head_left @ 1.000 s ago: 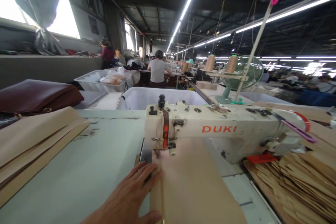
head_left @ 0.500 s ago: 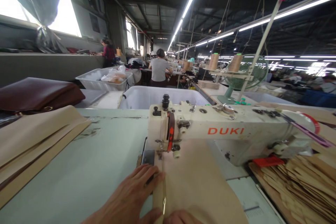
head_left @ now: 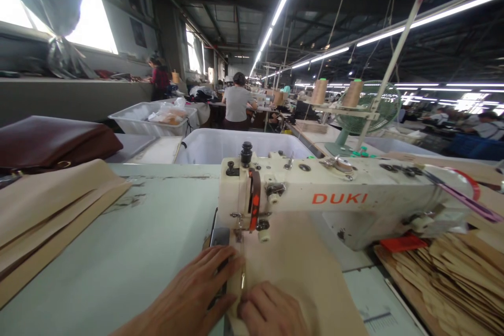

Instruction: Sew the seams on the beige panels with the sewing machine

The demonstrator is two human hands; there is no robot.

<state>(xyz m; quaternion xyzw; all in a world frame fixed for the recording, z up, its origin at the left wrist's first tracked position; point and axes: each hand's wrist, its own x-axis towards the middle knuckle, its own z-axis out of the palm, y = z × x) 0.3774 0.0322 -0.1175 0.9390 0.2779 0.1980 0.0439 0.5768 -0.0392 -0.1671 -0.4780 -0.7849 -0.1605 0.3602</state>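
Note:
A beige fabric panel [head_left: 299,268] lies under the head of a white sewing machine [head_left: 338,194] marked DUKI. Along the panel's left edge runs a narrow seam with a shiny gold strip [head_left: 243,277], perhaps a zipper. My left hand [head_left: 192,291] rests at that edge, fingers stretched forward and close to the presser foot [head_left: 238,236]. Nearer to me, my right hand [head_left: 273,310] has its fingers curled down on the panel, thumb and fingertips closed at the seam beside the gold strip. The fingertips partly hide the edge they hold.
On the left lie folded beige panels [head_left: 59,205] and a brown leather bag [head_left: 55,142]. A stack of beige pieces [head_left: 452,273] sits at the right. Behind the machine stand a white bin [head_left: 244,142], thread cones [head_left: 352,93] and a green fan [head_left: 342,139]. A person [head_left: 237,102] sits farther back.
My right hand has come up from the bottom edge and moved forward along the seam. The gold strip sits slightly farther toward the machine. My left hand stays by the presser foot.

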